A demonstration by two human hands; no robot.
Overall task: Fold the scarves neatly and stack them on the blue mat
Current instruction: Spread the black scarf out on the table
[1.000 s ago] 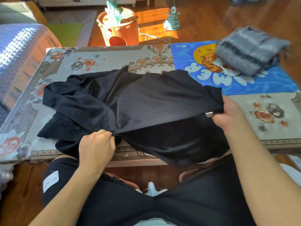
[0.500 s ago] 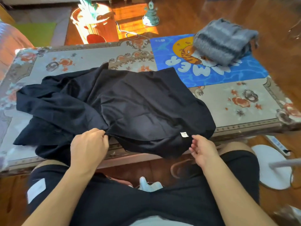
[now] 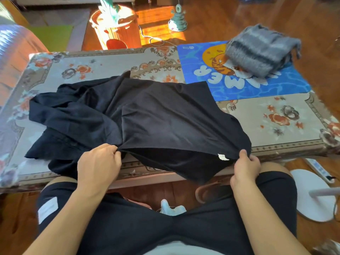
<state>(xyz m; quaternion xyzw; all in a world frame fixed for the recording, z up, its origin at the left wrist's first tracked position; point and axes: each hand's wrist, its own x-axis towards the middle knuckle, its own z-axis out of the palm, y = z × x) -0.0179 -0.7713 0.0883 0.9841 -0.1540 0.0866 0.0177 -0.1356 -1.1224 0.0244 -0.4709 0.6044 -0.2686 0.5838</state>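
Note:
A large black scarf (image 3: 150, 115) lies rumpled across the middle of the low table, its near part hanging over the front edge. My left hand (image 3: 98, 162) pinches the scarf's near edge at the table front. My right hand (image 3: 245, 165) pinches the near right corner, beside a small white label (image 3: 223, 157). A folded grey striped scarf (image 3: 261, 50) rests on the blue mat (image 3: 257, 87) at the table's far right.
The table carries a floral cover (image 3: 95, 69). Behind it stand an orange bucket (image 3: 117, 34) and a small green ornament (image 3: 177, 21) with a cable on the wooden floor. A white fan base (image 3: 312, 192) and a power strip (image 3: 320, 170) lie at right. A sofa (image 3: 16, 46) stands at left.
My right hand let go of the upper layer, dropped to the table front, and now pinches the scarf's near right corner. My left hand kept its hold throughout.

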